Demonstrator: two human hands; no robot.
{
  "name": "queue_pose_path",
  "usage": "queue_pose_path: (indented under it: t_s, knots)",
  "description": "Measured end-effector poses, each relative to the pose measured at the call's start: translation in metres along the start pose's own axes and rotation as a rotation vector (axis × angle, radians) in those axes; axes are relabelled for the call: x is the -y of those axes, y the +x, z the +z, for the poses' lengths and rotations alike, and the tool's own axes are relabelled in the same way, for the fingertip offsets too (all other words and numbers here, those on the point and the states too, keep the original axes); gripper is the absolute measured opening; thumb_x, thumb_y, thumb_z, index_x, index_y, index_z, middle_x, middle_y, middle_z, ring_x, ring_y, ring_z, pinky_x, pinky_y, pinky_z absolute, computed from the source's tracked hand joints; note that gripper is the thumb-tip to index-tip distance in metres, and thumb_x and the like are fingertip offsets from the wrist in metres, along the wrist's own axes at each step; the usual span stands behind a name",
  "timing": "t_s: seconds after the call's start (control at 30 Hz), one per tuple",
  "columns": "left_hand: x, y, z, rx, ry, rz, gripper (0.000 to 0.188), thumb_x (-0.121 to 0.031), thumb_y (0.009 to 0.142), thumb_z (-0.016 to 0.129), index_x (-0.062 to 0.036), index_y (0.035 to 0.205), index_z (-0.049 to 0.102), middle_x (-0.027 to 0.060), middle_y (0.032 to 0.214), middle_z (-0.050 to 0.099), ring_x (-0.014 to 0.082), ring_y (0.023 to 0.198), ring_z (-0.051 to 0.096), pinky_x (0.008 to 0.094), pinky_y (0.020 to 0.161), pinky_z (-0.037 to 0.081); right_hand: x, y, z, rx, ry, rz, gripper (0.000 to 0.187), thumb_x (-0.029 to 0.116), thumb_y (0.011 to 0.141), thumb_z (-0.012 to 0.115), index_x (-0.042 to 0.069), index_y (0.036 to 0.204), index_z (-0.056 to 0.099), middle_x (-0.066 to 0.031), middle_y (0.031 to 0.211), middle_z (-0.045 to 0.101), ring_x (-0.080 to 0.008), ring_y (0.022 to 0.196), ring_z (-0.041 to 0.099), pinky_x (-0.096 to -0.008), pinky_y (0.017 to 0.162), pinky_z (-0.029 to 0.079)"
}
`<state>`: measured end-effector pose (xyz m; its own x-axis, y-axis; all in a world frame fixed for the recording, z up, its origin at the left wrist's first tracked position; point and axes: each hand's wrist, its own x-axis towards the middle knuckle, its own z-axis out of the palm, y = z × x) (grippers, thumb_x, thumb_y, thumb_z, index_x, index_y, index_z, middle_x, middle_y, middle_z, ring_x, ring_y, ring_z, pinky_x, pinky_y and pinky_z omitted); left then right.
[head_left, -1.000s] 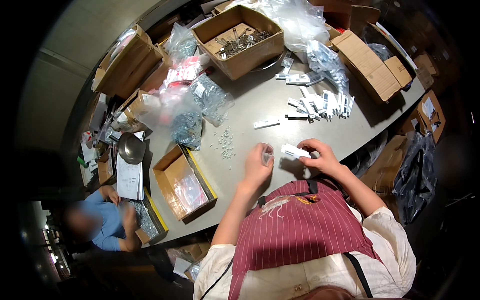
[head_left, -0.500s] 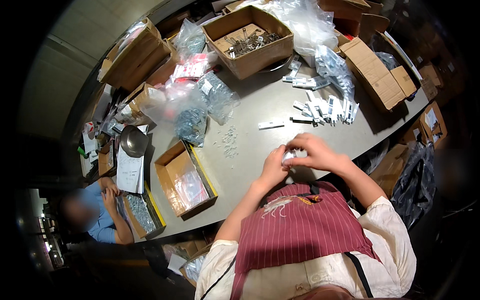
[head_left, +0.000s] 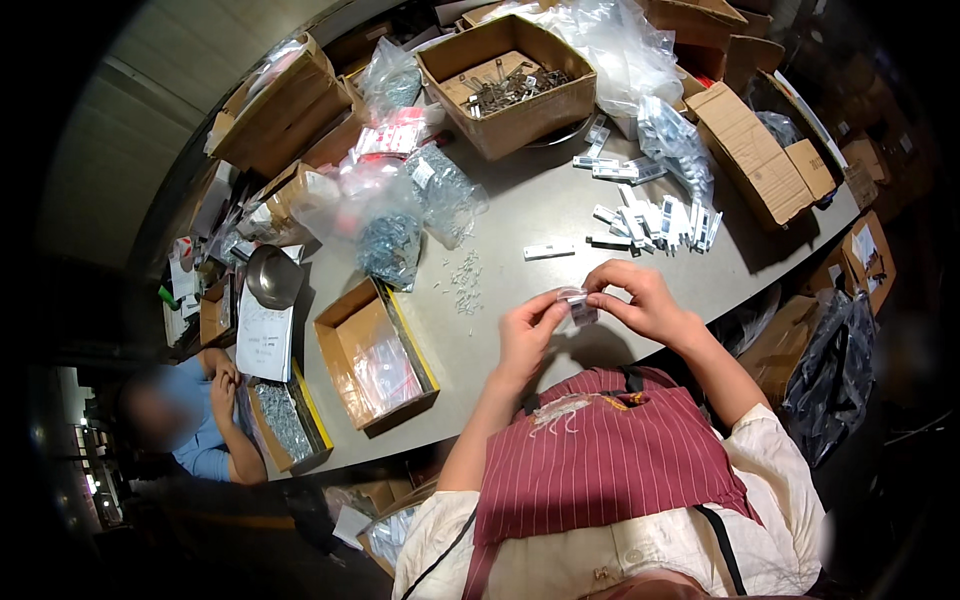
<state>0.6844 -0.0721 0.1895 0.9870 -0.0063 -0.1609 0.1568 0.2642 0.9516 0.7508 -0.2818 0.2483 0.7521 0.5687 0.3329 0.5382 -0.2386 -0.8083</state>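
Note:
Between my two hands, just above the table's near edge, is a small transparent plastic bag (head_left: 578,308). My left hand (head_left: 529,332) pinches its left side between thumb and forefinger. The fingers of my right hand (head_left: 640,301) are closed on its right side. I cannot make out what, if anything, is inside the bag. Beyond my hands lies a single flat silver metal piece (head_left: 549,251). A heap of similar long metal pieces (head_left: 650,222) is farther to the right. Small screw-like parts (head_left: 466,285) are scattered left of my hands.
To the left stand an open cardboard box (head_left: 370,360) with flat plastic bags and a metal scoop (head_left: 273,277) on papers. Bags of small parts (head_left: 390,248) lie behind. A carton of metal pieces (head_left: 510,95) is at the back. A person in blue (head_left: 205,420) sits far left.
My hands have drawn apart, the left moving left and slightly down. The small plastic bag between them, mostly covered before, now shows more fully.

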Motion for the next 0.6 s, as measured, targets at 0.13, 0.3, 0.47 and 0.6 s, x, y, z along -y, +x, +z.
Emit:
queue_pose_path:
  t_s: [0.13,0.3,0.47,0.6]
  knots:
    - [-0.012,-0.008,0.006,-0.140,0.061,0.246,0.016,-0.005,0.099,0.068,0.0063,0.110,0.073,0.0074,0.102,0.076,0.0114,0.090,0.070,0.0274,0.081,0.057,0.008,0.004,0.006,-0.062,0.023,-0.016,0.013,0.008,0.090,0.075,0.000,0.098,0.069,-0.0124,0.093,0.071,-0.0262,0.086,0.070,-0.0349,0.077,0.055]
    - [-0.031,-0.032,0.011,-0.342,0.164,0.326,0.008,-0.005,0.095,0.068,0.0028,0.093,0.071,0.0104,0.097,0.075,0.0184,0.090,0.071,0.0334,0.082,0.058,0.018,0.011,0.024,-0.056,0.025,-0.086,0.011,0.004,0.089,0.077,-0.003,0.093,0.069,-0.0104,0.091,0.070,-0.0214,0.084,0.069,-0.0328,0.076,0.055]
    - [-0.045,-0.074,0.001,-0.522,0.684,0.569,0.009,-0.001,0.084,0.068,0.0023,0.092,0.069,0.0161,0.084,0.071,0.0271,0.078,0.072,0.0357,0.073,0.056,0.044,0.027,0.051,0.174,0.059,-0.275,0.031,0.007,0.088,0.078,0.000,0.115,0.063,-0.0155,0.110,0.065,-0.0296,0.103,0.065,-0.0381,0.089,0.052]
    - [-0.049,-0.121,-0.012,-0.665,0.750,0.558,0.006,-0.002,0.083,0.069,0.0021,0.089,0.070,0.0156,0.082,0.070,0.0278,0.074,0.071,0.0358,0.068,0.055,0.053,0.037,0.082,0.449,0.056,-0.435,0.025,0.011,0.088,0.072,0.003,0.110,0.062,-0.0156,0.103,0.063,-0.0373,0.097,0.061,-0.0442,0.088,0.049]
